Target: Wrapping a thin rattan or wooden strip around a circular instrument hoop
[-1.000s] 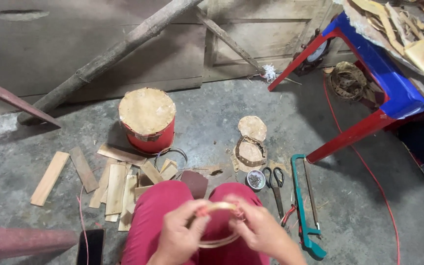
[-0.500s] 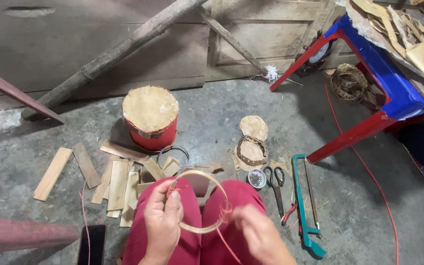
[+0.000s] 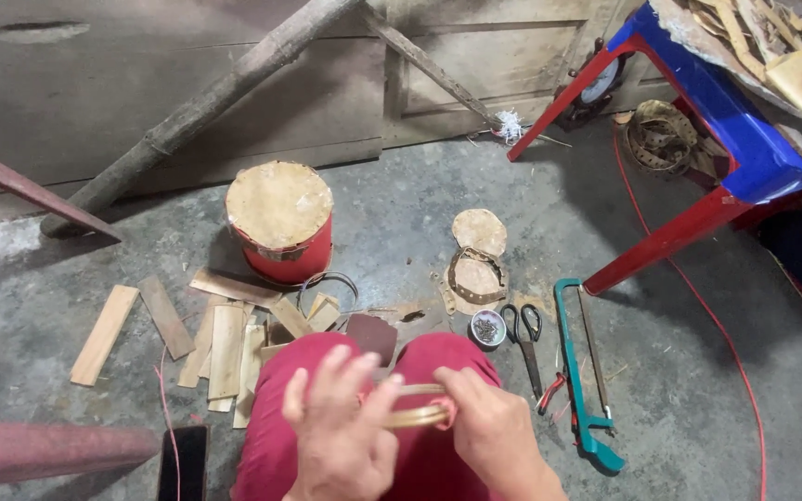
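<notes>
We've got both hands together on a thin tan bamboo-strip hoop [image 3: 417, 415], left hand [image 3: 341, 436] and right hand [image 3: 489, 431] pinching it over our red-trousered knees [image 3: 438, 357], near the red round can [image 3: 280, 224].

The bamboo ring [image 3: 415, 416] I hold is pale tan, over my dark red trousers [image 3: 438, 357]. Ahead of my knees the drum [image 3: 280, 223] has red sides and a mottled beige top. Left of the drum lie pale yellow-brown wood slats [image 3: 104, 332]. Right of it lie black-handled scissors [image 3: 523, 334], a teal-framed hacksaw [image 3: 579, 371] and a blue-topped, red-legged stool [image 3: 726, 139]. The floor [image 3: 401, 204] is blotchy grey.
</notes>
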